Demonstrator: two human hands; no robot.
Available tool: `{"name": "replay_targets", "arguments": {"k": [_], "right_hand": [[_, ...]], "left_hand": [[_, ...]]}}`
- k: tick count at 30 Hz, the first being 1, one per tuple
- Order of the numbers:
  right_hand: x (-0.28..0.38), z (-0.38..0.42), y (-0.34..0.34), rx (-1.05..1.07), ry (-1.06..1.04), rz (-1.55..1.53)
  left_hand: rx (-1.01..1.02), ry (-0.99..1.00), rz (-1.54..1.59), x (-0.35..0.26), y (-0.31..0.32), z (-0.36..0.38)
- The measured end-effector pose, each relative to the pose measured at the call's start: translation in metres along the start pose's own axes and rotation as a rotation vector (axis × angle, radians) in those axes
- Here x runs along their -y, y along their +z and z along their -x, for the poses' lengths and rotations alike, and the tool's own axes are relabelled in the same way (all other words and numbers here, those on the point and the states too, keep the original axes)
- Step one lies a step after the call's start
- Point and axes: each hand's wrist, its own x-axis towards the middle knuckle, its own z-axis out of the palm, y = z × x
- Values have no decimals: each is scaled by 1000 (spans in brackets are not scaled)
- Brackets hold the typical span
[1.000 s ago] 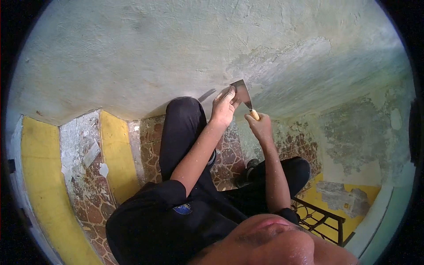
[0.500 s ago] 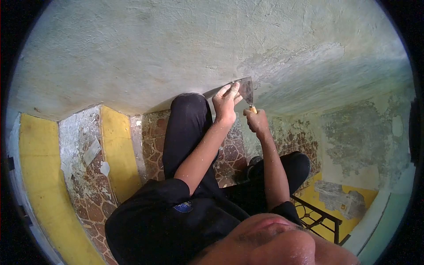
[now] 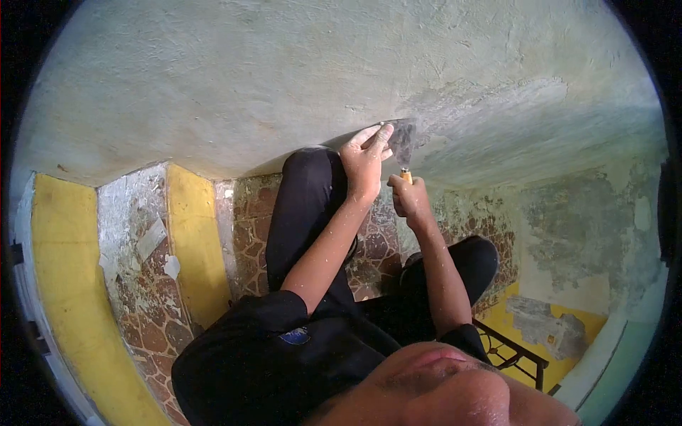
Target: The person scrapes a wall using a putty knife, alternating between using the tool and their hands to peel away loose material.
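A scraper (image 3: 403,145) with a wide, dusty metal blade and a short wooden handle has its front edge against the pale green wall (image 3: 234,78). My right hand (image 3: 410,200) is wrapped around the handle just below the blade. At the blade's left side, my left hand (image 3: 364,165) pinches it between thumb and fingers, close to the wall; white dust coats the fingertips. Just right of the blade, a rough grey patch of wall (image 3: 490,106) shows where the paint is worn off.
Yellow-edged steps (image 3: 195,227) with worn stone-pattern tiles rise on the left, paint flakes (image 3: 150,240) lying on them. My bent knee (image 3: 310,167) is close to the wall. A dark metal railing (image 3: 515,348) stands at lower right, near a peeling wall (image 3: 572,234).
The scraper blade has tilted slightly and its edge has shifted a little to the right along the wall. Both hands keep their hold, and the view has moved slightly.
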Motion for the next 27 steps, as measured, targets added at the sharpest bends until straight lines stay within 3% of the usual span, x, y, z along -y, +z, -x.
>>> {"name": "replay_targets", "arguments": {"k": [22,27], "right_hand": [[-45,-21,0,-65,42,-18],[-39,-11,-3,44,143,-82]], "left_hand": [[-24,-69,-154,33,-8,5],[-18,-52,-187,34,-10,0]]}}
